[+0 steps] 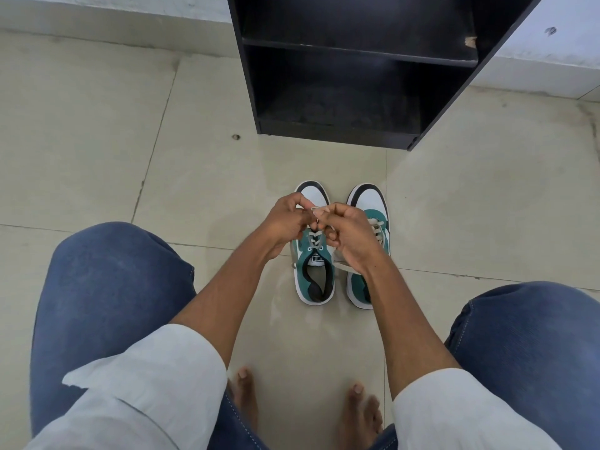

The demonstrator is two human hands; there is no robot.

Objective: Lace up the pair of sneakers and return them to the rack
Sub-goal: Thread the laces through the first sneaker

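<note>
Two green and white sneakers stand side by side on the floor, toes pointing away from me. Over the left sneaker [314, 277] my left hand [285, 222] and my right hand [347, 235] meet, each pinching an end of its pale lace [314, 239]. The lace crosses the upper eyelets just below my fingers. My right wrist covers part of the right sneaker [370, 203], whose lace shows crossed on its tongue, with a loose end trailing at its left side. The black shoe rack [357, 92] stands beyond the shoes, its shelves bare.
I squat with both knees in blue jeans [107, 287] wide apart and bare feet [246, 394] on the beige tiled floor [97, 141]. A white wall base runs behind the rack. A small dark speck [235, 137] lies on the floor left of the rack.
</note>
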